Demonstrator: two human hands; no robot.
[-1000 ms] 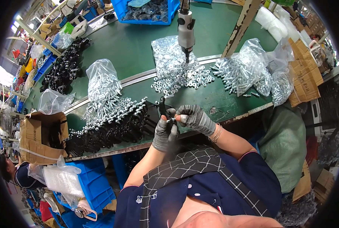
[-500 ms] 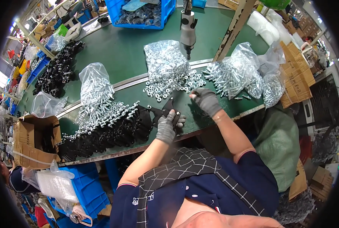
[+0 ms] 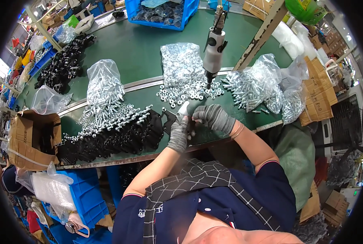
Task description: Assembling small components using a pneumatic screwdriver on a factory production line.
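Note:
My left hand point(image 3: 178, 133), in a grey striped glove, is closed on a flat black plate point(image 3: 169, 119) by the table's front edge. My gloved right hand point(image 3: 216, 118) has come up against it, its fingers pinched together beside the left thumb. Whatever sits between those fingertips is too small or hidden to make out. Just beyond both hands lie loose silver nuts point(image 3: 173, 97), spilling from a clear bag point(image 3: 183, 61). Above the nuts hangs a power screwdriver point(image 3: 214, 55), bit down.
To the left, black plates point(image 3: 120, 140) stand in a row, with silver bolts point(image 3: 108, 116) heaped behind. A bag of bolts point(image 3: 254, 83) lies right. A cardboard box point(image 3: 35, 138) is at the left end, a blue crate point(image 3: 185, 16) at the back. A post point(image 3: 260, 34) rises from the table.
My right hand has moved from the edge of the nuts toward me and left, to meet my left hand. The hanging screwdriver appears lower and farther right. The view has shifted slightly.

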